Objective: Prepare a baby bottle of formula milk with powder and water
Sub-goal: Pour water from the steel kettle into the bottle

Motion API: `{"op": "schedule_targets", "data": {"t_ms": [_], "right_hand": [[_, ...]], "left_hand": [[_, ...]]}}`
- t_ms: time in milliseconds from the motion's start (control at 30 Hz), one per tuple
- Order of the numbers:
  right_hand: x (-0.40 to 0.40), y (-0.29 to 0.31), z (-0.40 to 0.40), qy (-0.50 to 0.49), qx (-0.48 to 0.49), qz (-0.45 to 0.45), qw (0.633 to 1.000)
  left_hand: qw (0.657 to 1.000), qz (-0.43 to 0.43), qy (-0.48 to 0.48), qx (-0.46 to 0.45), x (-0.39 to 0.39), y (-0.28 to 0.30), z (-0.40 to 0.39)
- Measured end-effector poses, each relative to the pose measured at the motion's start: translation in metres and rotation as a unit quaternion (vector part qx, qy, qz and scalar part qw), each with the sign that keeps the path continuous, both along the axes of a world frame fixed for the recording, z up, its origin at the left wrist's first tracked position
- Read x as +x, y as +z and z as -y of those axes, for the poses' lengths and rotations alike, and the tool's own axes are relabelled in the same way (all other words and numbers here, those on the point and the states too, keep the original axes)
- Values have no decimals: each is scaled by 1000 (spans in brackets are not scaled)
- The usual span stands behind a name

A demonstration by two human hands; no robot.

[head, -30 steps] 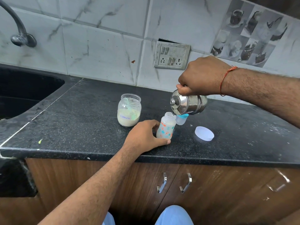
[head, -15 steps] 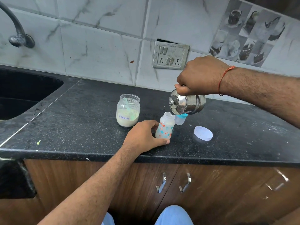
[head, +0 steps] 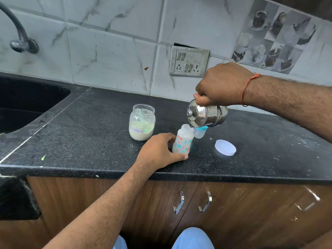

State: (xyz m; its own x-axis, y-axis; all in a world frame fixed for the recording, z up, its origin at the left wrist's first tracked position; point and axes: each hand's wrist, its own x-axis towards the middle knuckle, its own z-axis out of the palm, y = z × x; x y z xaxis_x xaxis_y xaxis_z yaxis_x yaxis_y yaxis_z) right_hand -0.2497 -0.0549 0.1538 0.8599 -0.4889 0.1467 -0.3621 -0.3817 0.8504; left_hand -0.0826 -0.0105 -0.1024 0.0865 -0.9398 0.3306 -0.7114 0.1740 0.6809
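Note:
A small baby bottle (head: 183, 140) with orange and blue prints stands open on the black counter (head: 89, 141). My left hand (head: 159, 150) wraps its lower part. My right hand (head: 222, 85) grips a lidded steel pot (head: 206, 114) and holds it tipped sideways, its spout right over the bottle's mouth. A glass jar (head: 142, 122) labelled Formula, half full of pale powder with a green scoop inside, stands open to the left of the bottle. The bottle's cap with a blue ring (head: 200, 132) stands just behind the bottle, partly under the pot.
A white jar lid (head: 225, 147) lies to the right of the bottle. A dark sink (head: 27, 103) and a tap (head: 19, 40) are at the far left. A switch panel (head: 189, 61) is on the tiled wall. Cabinet doors with handles (head: 192, 202) are below the counter edge.

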Motion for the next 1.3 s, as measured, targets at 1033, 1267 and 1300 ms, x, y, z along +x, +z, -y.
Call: {"op": "schedule_targets", "data": {"t_ms": [1033,1267,1300], "right_hand": [[-21,-5,12,-1,35,87,996],[-26,-6,12,4,50,102,994],[-27,-7,12,3,55,106,993]], "left_hand": [[1000,3,0,-2,-1,5,-7],[1000,7,-2,3,-1,8,-8],[1000,7,-3,4,-1,9,-8]]}}
